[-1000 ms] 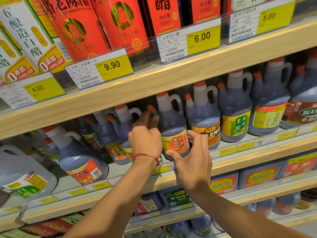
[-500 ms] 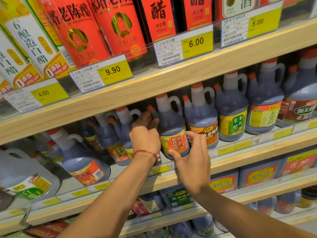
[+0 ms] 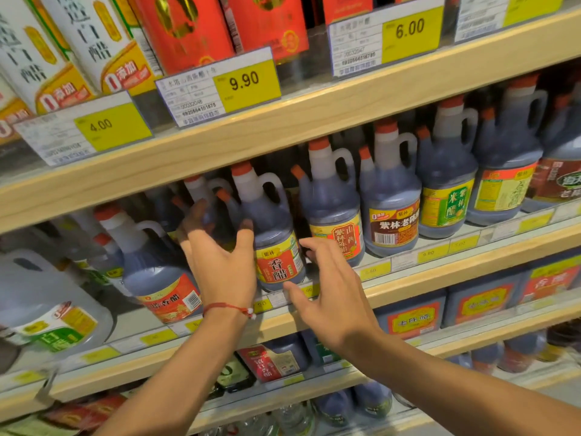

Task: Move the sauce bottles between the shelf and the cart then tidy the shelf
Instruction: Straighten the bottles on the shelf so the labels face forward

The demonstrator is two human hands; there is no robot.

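Note:
Dark vinegar bottles with orange caps and handles stand in a row on the middle wooden shelf (image 3: 440, 273). A bottle with a red label (image 3: 278, 247) stands near the shelf's front edge. My left hand (image 3: 220, 265), with a red cord on its wrist, is spread open at the bottle's left side; its thumb touches the bottle and its fingers reach back among the bottles behind. My right hand (image 3: 330, 297) is open, and its fingertips lie in the gap between this bottle and the yellow-labelled bottle (image 3: 338, 234) to its right. No cart is in view.
The upper shelf board (image 3: 314, 121) with price tags hangs low over the bottle caps. A clear jug with a green label (image 3: 47, 309) and another dark bottle (image 3: 157, 278) stand to the left. More bottles fill the right of the row and the lower shelves.
Both hands have left the yellow-labelled bottle and shifted left to the red-labelled one, with fingers now spread. The view has moved closer to the shelf.

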